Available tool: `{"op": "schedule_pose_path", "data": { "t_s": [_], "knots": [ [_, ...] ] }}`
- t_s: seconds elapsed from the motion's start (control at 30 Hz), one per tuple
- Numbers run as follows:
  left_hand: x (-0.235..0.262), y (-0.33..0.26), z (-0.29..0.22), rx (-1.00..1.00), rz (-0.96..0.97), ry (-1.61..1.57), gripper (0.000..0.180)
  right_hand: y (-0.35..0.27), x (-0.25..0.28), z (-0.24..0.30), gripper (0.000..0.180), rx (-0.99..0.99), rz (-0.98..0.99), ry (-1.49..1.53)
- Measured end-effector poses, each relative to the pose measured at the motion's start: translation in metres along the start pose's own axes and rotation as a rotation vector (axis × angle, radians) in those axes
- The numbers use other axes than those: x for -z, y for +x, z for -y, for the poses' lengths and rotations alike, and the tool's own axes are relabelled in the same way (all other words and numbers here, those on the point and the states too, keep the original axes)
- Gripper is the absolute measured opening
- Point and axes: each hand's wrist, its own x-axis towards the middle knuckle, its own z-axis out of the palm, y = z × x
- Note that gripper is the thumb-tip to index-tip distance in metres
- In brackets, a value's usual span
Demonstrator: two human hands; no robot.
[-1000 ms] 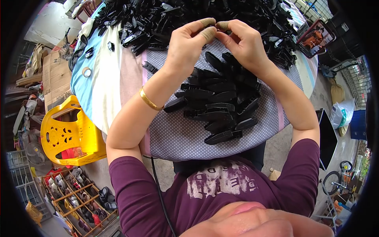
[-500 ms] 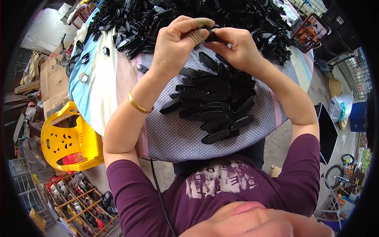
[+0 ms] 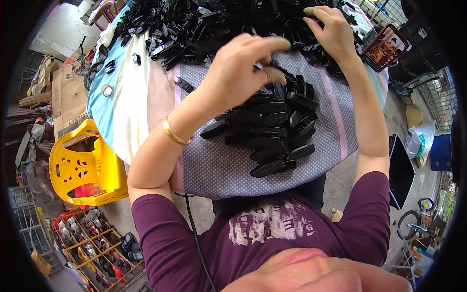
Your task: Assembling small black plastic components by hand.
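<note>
My left hand point(image 3: 236, 73) hovers over the far end of a small pile of long black plastic pieces point(image 3: 265, 119). Its thumb and forefinger, wrapped in tan finger covers, are apart with nothing visible gripped between them. Farther right, my right hand point(image 3: 335, 36) reaches over the edge of a large heap of black plastic parts point(image 3: 194, 34). Its thumb and forefinger are spread, also with nothing visible in them. The pieces in the small pile lie roughly side by side, some overlapping. A single black part point(image 3: 184, 84) lies left of it, beside my left forearm.
A cloth-covered round table point(image 3: 209, 173) carries everything. On its left are a tape roll point(image 3: 106, 90) and small black parts; at the far right stands a phone point(image 3: 386, 47). A yellow plastic chair point(image 3: 87, 165) and a shoe rack point(image 3: 97, 248) stand left. A black cable point(image 3: 192, 228) hangs near me.
My hands, together half a second ago around a black piece, have parted. The left moved slightly nearer over the small pile and its fingers opened; the right swung away to the far right heap.
</note>
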Motion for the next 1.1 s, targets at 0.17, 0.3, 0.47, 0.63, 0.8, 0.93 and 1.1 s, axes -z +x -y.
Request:
{"op": "schedule_pose_path", "data": {
  "t_s": [0.17, 0.3, 0.47, 0.63, 0.8, 0.93, 1.1],
  "knots": [
    [0.009, 0.006, -0.023, 0.122, 0.544, -0.090, 0.030, -0.005, -0.023, -0.014, 0.026, 0.318, -0.015, -0.072],
    [-0.009, 0.020, 0.012, 0.181, 0.311, -0.025, 0.018, -0.018, -0.036, -0.014, 0.024, 0.006, 0.390, -0.057],
    [-0.053, 0.035, 0.078, -0.228, 0.130, 0.680, 0.016, -0.020, -0.028, -0.009, 0.029, 0.165, 0.420, -0.080],
    [-0.056, 0.048, 0.075, -0.118, 0.300, 0.650, 0.029, -0.019, -0.026, -0.015, 0.030, 0.189, 0.423, -0.112],
    [-0.051, 0.036, 0.079, -0.176, 0.058, 0.406, 0.026, -0.011, -0.018, -0.010, 0.029, 0.260, 0.309, -0.010],
    [-0.031, 0.027, 0.067, 0.236, -0.143, -0.119, 0.025, 0.001, -0.002, 0.015, 0.017, 0.015, 0.083, 0.424],
    [-0.019, 0.006, 0.044, 0.515, -0.071, -0.853, 0.029, -0.018, -0.020, 0.035, 0.031, -0.011, 0.248, 0.711]
  ]
}}
